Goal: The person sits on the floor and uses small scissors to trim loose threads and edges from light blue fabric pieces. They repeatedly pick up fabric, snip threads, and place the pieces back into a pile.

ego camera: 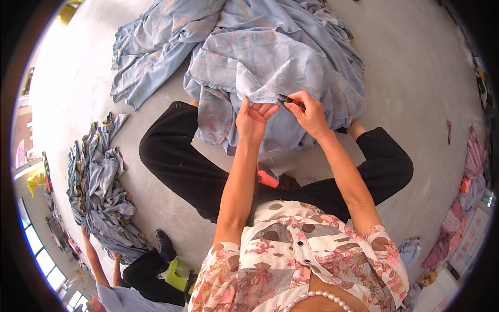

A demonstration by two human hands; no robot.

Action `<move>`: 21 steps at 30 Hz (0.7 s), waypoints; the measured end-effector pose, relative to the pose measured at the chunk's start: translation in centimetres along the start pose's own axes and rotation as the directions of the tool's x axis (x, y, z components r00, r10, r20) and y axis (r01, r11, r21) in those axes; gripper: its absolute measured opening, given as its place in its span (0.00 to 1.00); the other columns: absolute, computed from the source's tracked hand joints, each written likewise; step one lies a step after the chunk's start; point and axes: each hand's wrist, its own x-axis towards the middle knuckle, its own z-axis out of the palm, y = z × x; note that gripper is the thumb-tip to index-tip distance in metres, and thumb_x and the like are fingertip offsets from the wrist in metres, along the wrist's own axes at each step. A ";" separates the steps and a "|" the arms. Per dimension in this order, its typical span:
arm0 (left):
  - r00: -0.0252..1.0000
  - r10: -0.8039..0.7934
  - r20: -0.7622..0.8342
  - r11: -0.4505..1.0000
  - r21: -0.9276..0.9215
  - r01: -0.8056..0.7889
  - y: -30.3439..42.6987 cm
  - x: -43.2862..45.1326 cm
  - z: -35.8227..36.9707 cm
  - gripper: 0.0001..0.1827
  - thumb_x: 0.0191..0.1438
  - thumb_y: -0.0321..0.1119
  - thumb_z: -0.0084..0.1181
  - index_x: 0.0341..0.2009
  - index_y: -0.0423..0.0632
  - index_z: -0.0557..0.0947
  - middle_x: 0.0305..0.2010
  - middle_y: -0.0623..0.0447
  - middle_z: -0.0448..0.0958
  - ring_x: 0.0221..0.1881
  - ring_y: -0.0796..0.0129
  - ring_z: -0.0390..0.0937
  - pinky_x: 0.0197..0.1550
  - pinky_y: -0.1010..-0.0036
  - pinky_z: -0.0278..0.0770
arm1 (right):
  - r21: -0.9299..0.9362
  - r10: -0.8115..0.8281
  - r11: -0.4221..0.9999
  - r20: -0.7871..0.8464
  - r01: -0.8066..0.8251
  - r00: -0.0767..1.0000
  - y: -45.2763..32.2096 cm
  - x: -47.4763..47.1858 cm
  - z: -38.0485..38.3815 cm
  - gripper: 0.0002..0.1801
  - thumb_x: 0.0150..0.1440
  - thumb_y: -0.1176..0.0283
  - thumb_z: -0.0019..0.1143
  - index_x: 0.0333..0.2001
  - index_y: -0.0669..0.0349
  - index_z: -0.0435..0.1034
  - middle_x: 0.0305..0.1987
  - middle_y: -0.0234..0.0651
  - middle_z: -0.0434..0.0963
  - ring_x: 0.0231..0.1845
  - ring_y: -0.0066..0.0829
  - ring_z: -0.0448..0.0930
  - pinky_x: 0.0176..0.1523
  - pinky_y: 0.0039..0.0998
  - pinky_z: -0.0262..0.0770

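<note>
A large heap of pale blue patterned fabric [265,62] lies on the floor before me and reaches between my knees. My left hand [254,117] pinches the lower edge of one piece between thumb and fingers, palm turned up. In my right hand [308,111] is a small dark tool, apparently thread snips [285,98]. Its tip points left, at the fabric's edge, close to my left fingertips. Whether the blades touch the cloth I cannot tell.
At left, another person's hands [85,231] hold a bundle of grey-blue cloth [101,187]. A lime-green stool [177,275] stands near that person. Pink and mauve cloth bundles [452,218] line the right side. Something pink [267,178] lies between my thighs.
</note>
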 end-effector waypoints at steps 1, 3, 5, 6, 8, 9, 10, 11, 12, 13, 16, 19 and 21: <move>1.000 -0.007 0.023 1.000 -0.010 0.007 0.0 0.0 -0.2 0.20 0.64 0.42 0.30 0.52 0.42 0.66 0.51 0.39 0.72 0.54 0.45 0.70 0.53 0.49 0.70 | -0.005 -0.031 1.000 -0.015 0.031 0.999 0.1 0.1 0.2 0.10 0.55 0.73 0.58 0.36 0.65 0.67 0.28 0.34 0.77 0.28 0.18 0.77 0.31 0.20 0.72; 0.998 -0.020 0.067 0.999 -0.031 0.023 -0.1 0.1 -0.5 0.20 0.64 0.42 0.30 0.52 0.42 0.66 0.51 0.39 0.72 0.53 0.46 0.71 0.53 0.49 0.71 | -0.018 -0.092 0.996 -0.044 0.091 0.995 0.4 0.5 0.7 0.11 0.53 0.71 0.60 0.34 0.63 0.67 0.25 0.34 0.77 0.24 0.21 0.78 0.28 0.22 0.72; 0.998 -0.021 0.064 0.999 -0.026 0.023 -0.1 0.1 -0.5 0.20 0.64 0.41 0.31 0.51 0.41 0.67 0.51 0.39 0.73 0.53 0.46 0.71 0.52 0.49 0.72 | -0.112 -0.167 0.981 -0.047 0.161 0.985 0.7 0.8 0.7 0.11 0.52 0.70 0.61 0.34 0.63 0.67 0.25 0.34 0.77 0.23 0.22 0.78 0.27 0.22 0.71; 0.998 -0.021 0.062 0.999 -0.025 0.023 0.0 0.0 -0.4 0.20 0.64 0.41 0.31 0.51 0.41 0.67 0.51 0.39 0.73 0.53 0.47 0.71 0.52 0.50 0.72 | -0.158 -0.204 0.968 -0.045 0.195 0.978 0.6 0.9 0.7 0.12 0.51 0.70 0.62 0.34 0.63 0.67 0.24 0.34 0.77 0.22 0.22 0.77 0.26 0.22 0.71; 0.999 -0.011 0.035 1.000 0.019 0.010 0.2 -0.3 0.0 0.19 0.64 0.40 0.32 0.50 0.41 0.67 0.50 0.39 0.73 0.52 0.47 0.72 0.50 0.50 0.73 | -0.202 -0.193 0.964 -0.086 0.173 0.977 0.2 0.8 0.3 0.13 0.50 0.68 0.63 0.33 0.62 0.67 0.24 0.33 0.76 0.21 0.24 0.77 0.26 0.23 0.70; 1.000 -0.004 0.020 0.999 0.040 0.003 0.4 -0.4 0.2 0.18 0.64 0.40 0.32 0.50 0.41 0.67 0.50 0.39 0.73 0.51 0.47 0.72 0.50 0.50 0.74 | -0.224 -0.189 0.961 -0.104 0.162 0.977 -0.1 0.8 0.0 0.14 0.49 0.68 0.64 0.33 0.62 0.67 0.23 0.33 0.76 0.21 0.24 0.76 0.25 0.23 0.70; 1.000 0.017 0.006 0.998 0.063 -0.017 0.5 -0.5 0.5 0.17 0.64 0.39 0.33 0.49 0.41 0.68 0.49 0.40 0.74 0.50 0.47 0.73 0.49 0.51 0.75 | -0.201 -0.175 0.968 -0.112 0.150 0.978 -0.5 0.9 -0.3 0.14 0.49 0.67 0.64 0.33 0.62 0.67 0.23 0.33 0.75 0.21 0.25 0.76 0.25 0.23 0.70; 0.999 0.038 -0.007 0.996 0.087 -0.037 0.7 -0.5 0.6 0.17 0.64 0.39 0.33 0.48 0.41 0.68 0.48 0.40 0.74 0.49 0.48 0.74 0.48 0.51 0.75 | -0.179 -0.161 0.974 -0.120 0.138 0.980 -0.9 1.0 -0.6 0.15 0.48 0.67 0.65 0.33 0.62 0.67 0.22 0.33 0.75 0.20 0.25 0.76 0.25 0.23 0.70; 0.998 0.057 -0.018 0.992 0.112 -0.054 0.8 -0.6 0.8 0.16 0.63 0.38 0.34 0.47 0.41 0.68 0.47 0.40 0.75 0.48 0.48 0.75 0.47 0.52 0.76 | -0.157 -0.147 0.980 -0.130 0.126 0.981 -1.1 1.0 -0.8 0.15 0.48 0.66 0.65 0.33 0.62 0.67 0.22 0.33 0.75 0.20 0.26 0.75 0.25 0.24 0.70; 0.997 0.072 -0.017 0.990 0.122 -0.069 0.8 -0.6 0.9 0.15 0.63 0.38 0.35 0.46 0.42 0.69 0.46 0.41 0.75 0.47 0.49 0.75 0.47 0.52 0.77 | -0.196 -0.146 0.972 -0.077 0.128 0.986 -1.3 0.9 -1.0 0.15 0.49 0.67 0.64 0.34 0.62 0.67 0.22 0.33 0.75 0.21 0.24 0.75 0.26 0.23 0.70; 0.994 0.105 -0.008 0.983 0.151 -0.102 1.0 -0.8 1.5 0.13 0.63 0.37 0.37 0.43 0.42 0.69 0.43 0.42 0.76 0.44 0.51 0.77 0.45 0.53 0.78 | -0.288 -0.150 0.945 0.029 0.152 0.988 -1.5 0.7 -1.2 0.14 0.50 0.69 0.64 0.36 0.62 0.68 0.24 0.33 0.76 0.22 0.20 0.75 0.28 0.21 0.71; 0.993 0.118 -0.007 0.976 0.183 -0.115 1.2 -1.0 2.0 0.12 0.63 0.36 0.37 0.41 0.40 0.69 0.40 0.42 0.77 0.42 0.54 0.78 0.44 0.55 0.79 | -0.298 -0.173 0.939 0.032 0.174 0.984 -1.6 0.8 -0.8 0.14 0.50 0.69 0.64 0.36 0.63 0.68 0.24 0.33 0.76 0.22 0.21 0.75 0.27 0.21 0.71; 0.992 0.122 -0.017 0.970 0.213 -0.116 1.0 -1.1 2.3 0.13 0.63 0.37 0.37 0.40 0.39 0.69 0.39 0.42 0.77 0.40 0.54 0.78 0.43 0.57 0.79 | -0.271 -0.161 0.949 0.029 0.163 0.986 -1.7 0.9 -0.5 0.14 0.49 0.69 0.64 0.36 0.63 0.68 0.24 0.33 0.76 0.22 0.21 0.75 0.27 0.22 0.71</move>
